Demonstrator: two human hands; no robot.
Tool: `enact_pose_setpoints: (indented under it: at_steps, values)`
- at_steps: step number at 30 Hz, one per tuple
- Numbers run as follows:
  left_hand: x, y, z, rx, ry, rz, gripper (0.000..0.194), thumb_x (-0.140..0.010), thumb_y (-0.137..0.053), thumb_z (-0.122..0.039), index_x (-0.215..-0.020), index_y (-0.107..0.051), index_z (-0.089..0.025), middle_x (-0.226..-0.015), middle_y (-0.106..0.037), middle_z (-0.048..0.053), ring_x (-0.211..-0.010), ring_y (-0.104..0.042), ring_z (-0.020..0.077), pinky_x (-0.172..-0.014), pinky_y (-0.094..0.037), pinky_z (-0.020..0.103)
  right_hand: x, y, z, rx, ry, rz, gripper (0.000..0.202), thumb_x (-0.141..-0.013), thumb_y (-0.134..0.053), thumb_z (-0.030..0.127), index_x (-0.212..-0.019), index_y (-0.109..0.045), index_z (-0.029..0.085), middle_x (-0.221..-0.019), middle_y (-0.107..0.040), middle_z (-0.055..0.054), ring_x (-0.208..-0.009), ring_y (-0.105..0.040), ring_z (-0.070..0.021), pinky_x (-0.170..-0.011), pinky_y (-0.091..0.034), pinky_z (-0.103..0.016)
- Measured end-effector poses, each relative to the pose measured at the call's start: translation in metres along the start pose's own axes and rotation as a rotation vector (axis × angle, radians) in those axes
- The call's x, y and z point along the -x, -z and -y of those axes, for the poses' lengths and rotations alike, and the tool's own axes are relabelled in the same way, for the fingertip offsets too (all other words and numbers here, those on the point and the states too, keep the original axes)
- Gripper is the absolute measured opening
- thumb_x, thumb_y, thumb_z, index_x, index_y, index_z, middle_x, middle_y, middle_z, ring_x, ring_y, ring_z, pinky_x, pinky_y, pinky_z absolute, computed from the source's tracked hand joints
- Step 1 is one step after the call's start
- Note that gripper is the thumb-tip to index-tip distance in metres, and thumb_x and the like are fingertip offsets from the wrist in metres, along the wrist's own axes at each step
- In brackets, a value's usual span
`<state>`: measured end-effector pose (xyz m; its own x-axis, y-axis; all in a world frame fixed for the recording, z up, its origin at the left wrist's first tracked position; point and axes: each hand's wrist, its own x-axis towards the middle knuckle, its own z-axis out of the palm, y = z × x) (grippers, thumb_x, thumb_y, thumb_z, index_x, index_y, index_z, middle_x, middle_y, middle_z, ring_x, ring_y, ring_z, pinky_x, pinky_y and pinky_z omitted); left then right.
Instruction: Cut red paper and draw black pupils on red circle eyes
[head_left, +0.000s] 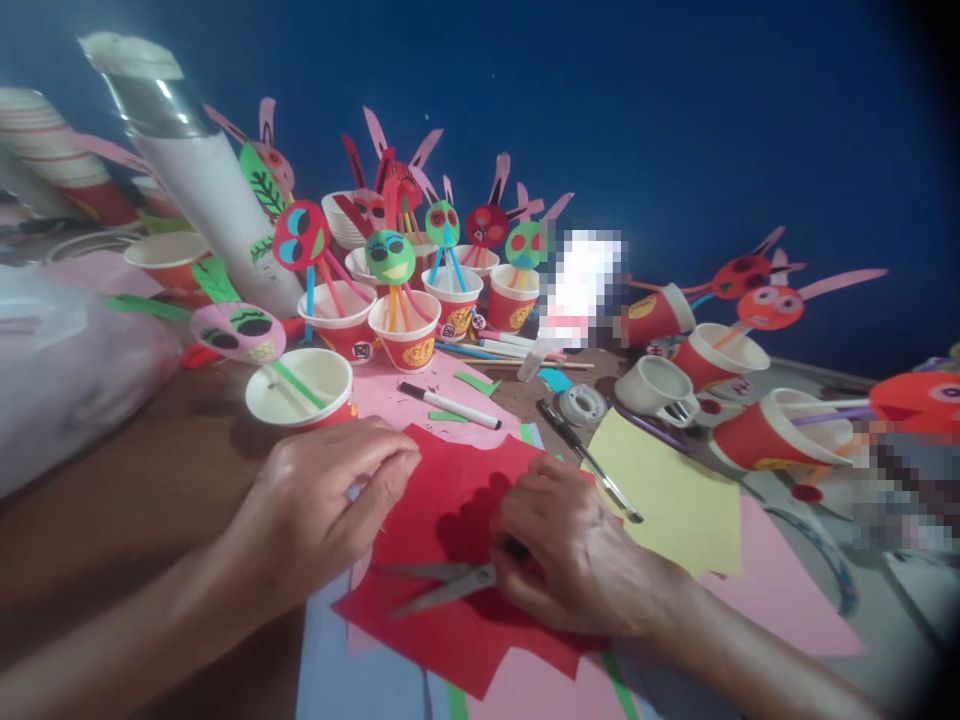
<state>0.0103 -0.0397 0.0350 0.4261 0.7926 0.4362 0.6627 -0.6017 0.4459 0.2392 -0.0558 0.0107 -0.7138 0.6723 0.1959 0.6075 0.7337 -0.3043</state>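
Note:
My right hand [559, 545] is wrapped round the handles of a pair of scissors [471, 582]. The blades are spread and point left, over a sheet of red paper [450, 495] with cut, notched edges. At the paper's left edge is my left hand [322, 490], fingers curled and thumb pressed toward the forefinger; whatever they may hold is hidden. Just beyond it stands a red-and-white paper cup [300, 385] with a pink paper face [238, 332] on a green straw. A black-and-white marker [450, 405] lies behind the red sheet.
Several paper cups with paper faces line the back, like the one with a green face [390, 258]. A tall flask [206, 190] stands back left. On the right are yellow paper [667, 490], a pen [589, 460], a tape roll [583, 404] and a white mug [656, 388].

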Motion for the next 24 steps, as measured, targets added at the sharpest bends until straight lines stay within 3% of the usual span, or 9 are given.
enact_pose_setpoints:
  at_steps: [3, 6, 11, 17, 21, 24]
  values:
    - [0.000, -0.003, 0.002, 0.049, 0.065, 0.044, 0.019, -0.088, -0.045, -0.022, -0.079, -0.061, -0.016, -0.072, -0.063, 0.001, -0.066, -0.058, 0.0119, -0.062, -0.045, 0.022, 0.002, 0.008, -0.012, -0.044, -0.131, -0.025, 0.010, -0.074, -0.048, 0.015, -0.069, -0.056, 0.019, -0.056, -0.055, 0.001, -0.055, -0.048, -0.0130, -0.062, -0.034, -0.027]
    - [0.002, -0.012, 0.004, 0.108, 0.126, 0.133, 0.026, -0.090, -0.040, -0.024, -0.073, -0.059, -0.016, -0.065, -0.058, -0.001, -0.059, -0.052, 0.0098, -0.058, -0.043, 0.021, 0.001, 0.012, -0.026, -0.115, -0.392, -0.027, 0.018, -0.085, -0.047, 0.028, -0.071, -0.055, 0.020, -0.054, -0.054, 0.003, -0.051, -0.047, -0.0117, -0.053, -0.031, -0.023]
    - [0.013, -0.033, 0.006, 0.082, 0.059, 0.176, 0.016, -0.089, -0.045, -0.022, -0.091, -0.060, -0.019, -0.087, -0.063, 0.002, -0.080, -0.058, 0.0132, -0.074, -0.046, 0.025, -0.002, 0.020, -0.048, -0.145, -0.710, -0.101, 0.029, -0.087, -0.044, 0.046, -0.071, -0.050, 0.022, -0.051, -0.053, 0.006, -0.048, -0.046, -0.0113, -0.049, -0.028, -0.022]
    - [0.020, -0.048, 0.001, -0.044, 0.019, 0.363, 0.017, -0.085, -0.052, -0.024, -0.099, -0.061, -0.020, -0.098, -0.059, 0.007, -0.090, -0.056, 0.0225, -0.077, -0.049, 0.038, -0.003, 0.025, -0.061, -0.131, -0.814, -0.080, 0.028, -0.086, -0.043, 0.047, -0.074, -0.047, 0.023, -0.052, -0.054, 0.006, -0.047, -0.046, -0.0118, -0.050, -0.028, -0.023]
    - [0.019, -0.049, 0.002, -0.073, 0.005, 0.398, 0.018, -0.083, -0.052, -0.021, -0.100, -0.061, -0.020, -0.098, -0.058, 0.007, -0.090, -0.055, 0.0243, -0.075, -0.050, 0.041, -0.002, 0.022, -0.068, -0.364, -0.848, -0.035, 0.030, -0.083, -0.047, 0.053, -0.086, -0.048, 0.022, -0.051, -0.048, 0.008, -0.047, -0.041, -0.0110, -0.047, -0.027, -0.022]
    - [0.019, -0.049, 0.004, -0.072, -0.014, 0.390, 0.019, -0.084, -0.051, -0.018, -0.100, -0.061, -0.020, -0.098, -0.057, 0.007, -0.089, -0.055, 0.0240, -0.074, -0.050, 0.042, -0.001, 0.021, -0.069, -0.587, -0.789, 0.001, 0.037, -0.076, -0.058, 0.051, -0.095, -0.051, 0.020, -0.054, -0.043, 0.009, -0.049, -0.038, -0.0098, -0.047, -0.026, -0.022]
